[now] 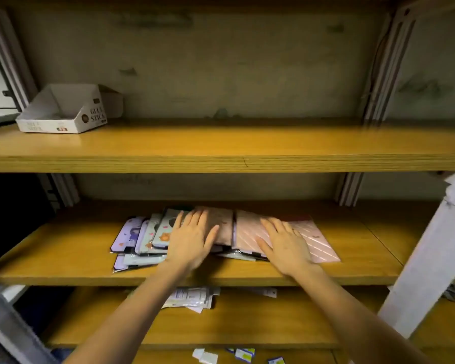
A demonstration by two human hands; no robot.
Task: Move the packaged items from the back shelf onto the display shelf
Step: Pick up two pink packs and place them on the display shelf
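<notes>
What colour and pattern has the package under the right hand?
The package is pink with pale diagonal stripes, clearest in the head view.

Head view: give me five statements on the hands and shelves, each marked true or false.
1. The left hand and right hand both lie with straight fingers on the packaged items on the middle shelf. True.
2. The glue stick box sits at the right end of the upper shelf. False: it sits at the left end.
3. The right hand rests on a pink striped package. True.
4. The lower shelf holds nothing. False: white packets lie on it.
5. The left hand holds a package lifted clear of the pile. False: it lies flat on the pile.
</notes>
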